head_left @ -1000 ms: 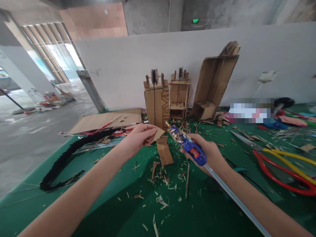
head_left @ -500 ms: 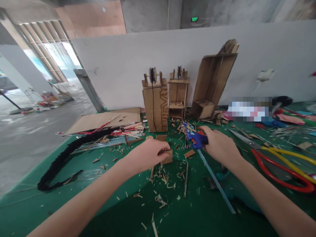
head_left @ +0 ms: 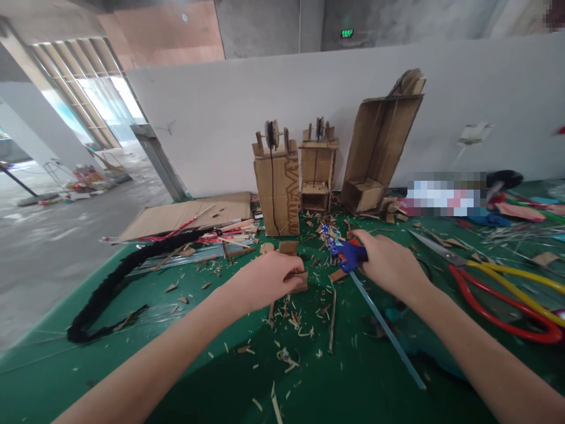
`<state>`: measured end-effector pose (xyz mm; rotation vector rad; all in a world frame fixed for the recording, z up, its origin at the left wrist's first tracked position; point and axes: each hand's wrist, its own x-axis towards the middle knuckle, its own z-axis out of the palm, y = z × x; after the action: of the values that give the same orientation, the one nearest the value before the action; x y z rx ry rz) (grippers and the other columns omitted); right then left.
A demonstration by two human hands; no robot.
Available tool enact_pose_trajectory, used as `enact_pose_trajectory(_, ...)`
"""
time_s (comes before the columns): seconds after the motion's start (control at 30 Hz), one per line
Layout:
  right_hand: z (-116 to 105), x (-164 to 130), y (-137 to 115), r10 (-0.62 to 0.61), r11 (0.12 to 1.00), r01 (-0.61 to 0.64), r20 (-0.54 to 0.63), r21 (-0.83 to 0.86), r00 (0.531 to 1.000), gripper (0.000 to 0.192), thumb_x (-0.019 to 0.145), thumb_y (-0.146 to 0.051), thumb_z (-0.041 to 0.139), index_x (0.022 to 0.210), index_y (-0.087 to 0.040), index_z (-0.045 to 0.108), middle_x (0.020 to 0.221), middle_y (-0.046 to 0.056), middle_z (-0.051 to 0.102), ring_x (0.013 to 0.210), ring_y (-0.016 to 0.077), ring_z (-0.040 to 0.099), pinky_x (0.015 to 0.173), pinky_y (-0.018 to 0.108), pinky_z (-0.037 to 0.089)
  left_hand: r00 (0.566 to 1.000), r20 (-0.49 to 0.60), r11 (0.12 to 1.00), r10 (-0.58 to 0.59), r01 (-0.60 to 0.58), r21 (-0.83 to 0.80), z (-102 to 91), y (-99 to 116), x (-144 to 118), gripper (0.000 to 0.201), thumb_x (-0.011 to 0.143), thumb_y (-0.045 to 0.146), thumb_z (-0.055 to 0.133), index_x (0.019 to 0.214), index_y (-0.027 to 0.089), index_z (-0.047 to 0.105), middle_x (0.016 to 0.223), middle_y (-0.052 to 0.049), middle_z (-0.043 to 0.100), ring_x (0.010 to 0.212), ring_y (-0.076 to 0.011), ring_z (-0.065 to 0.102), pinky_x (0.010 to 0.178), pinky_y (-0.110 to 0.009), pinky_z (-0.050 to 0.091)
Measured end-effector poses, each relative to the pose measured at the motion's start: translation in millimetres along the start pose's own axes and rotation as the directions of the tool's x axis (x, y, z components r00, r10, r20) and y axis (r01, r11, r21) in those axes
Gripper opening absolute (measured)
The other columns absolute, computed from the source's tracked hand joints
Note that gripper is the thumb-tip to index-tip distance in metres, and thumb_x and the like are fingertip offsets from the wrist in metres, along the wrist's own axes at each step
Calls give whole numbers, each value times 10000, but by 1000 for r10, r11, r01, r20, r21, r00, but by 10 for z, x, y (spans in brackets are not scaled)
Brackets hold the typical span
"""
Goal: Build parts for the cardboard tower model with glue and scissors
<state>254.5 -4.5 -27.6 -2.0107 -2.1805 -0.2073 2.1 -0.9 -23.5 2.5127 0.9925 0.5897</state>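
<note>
Two hands down at table level. Left hand (head_left: 269, 280) curled over small cardboard piece (head_left: 299, 281), pressing it to green mat (head_left: 132, 341). Right hand (head_left: 388, 262) closed around blue glue gun (head_left: 343, 250), glue stick (head_left: 388, 333) trailing back toward camera, nozzle aimed away from piece. Looks like gluing stage, join not visibly made. Beyond: two finished-looking cardboard towers (head_left: 276, 179) against wall, open carton (head_left: 379, 147) beside. Scissors (head_left: 498, 294) untouched at right.

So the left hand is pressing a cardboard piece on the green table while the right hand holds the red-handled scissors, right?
Not quite. The head view shows the right hand gripping a blue glue gun; the red-handled scissors lie untouched on the green table. The left hand does press the cardboard piece.
</note>
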Motion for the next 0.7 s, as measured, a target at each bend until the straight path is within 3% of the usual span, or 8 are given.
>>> enact_pose_trajectory(0.2, 4, 0, -5, 5, 1000, -5, 21, 8, 1000, 495, 761, -178, 472, 1255, -203, 485, 934, 127, 650, 853, 289, 618, 529, 287, 326, 999, 44, 998, -30, 27, 57, -5, 31, 3, 182, 844, 244, 515, 688, 208, 602, 616, -18, 585, 523, -136, 452, 484, -256, 245)
enact_pose_trajectory(0.4, 13, -2, -25, 0, 1000, 0, 45, -4, 999, 503, 756, -175, 482, 1259, -195, 472, 892, 119, 642, 833, 274, 615, 544, 282, 320, 981, 168, 979, -100, 67, 191, -59, 121, 21, 236, 892, 295, 416, 755, 196, 581, 694, -10, 610, 586, -138, 502, 512, -257, 306)
enact_pose_trajectory(0.5, 24, 1, -38, 1, 1000, -1, 69, -2, 998, 507, 756, -170, 483, 1262, -194, 463, 894, 116, 637, 843, 272, 610, 555, 283, 319, 975, 195, 946, -104, 37, 321, -35, 125, 11, 236, 914, 297, 375, 853, 183, 572, 791, -38, 633, 668, -162, 555, 551, -273, 349)
enact_pose_trajectory(0.7, 80, -3, -30, 26, 1000, -27, 90, 14, 996, 474, 776, -184, 495, 1244, -122, 457, 896, 143, 640, 913, 294, 576, 571, 294, 328, 973, 224, 871, -51, -67, 487, 108, 113, -79, 212, 892, 103, 330, 996, 126, 514, 948, -97, 610, 764, -194, 588, 629, -308, 433)
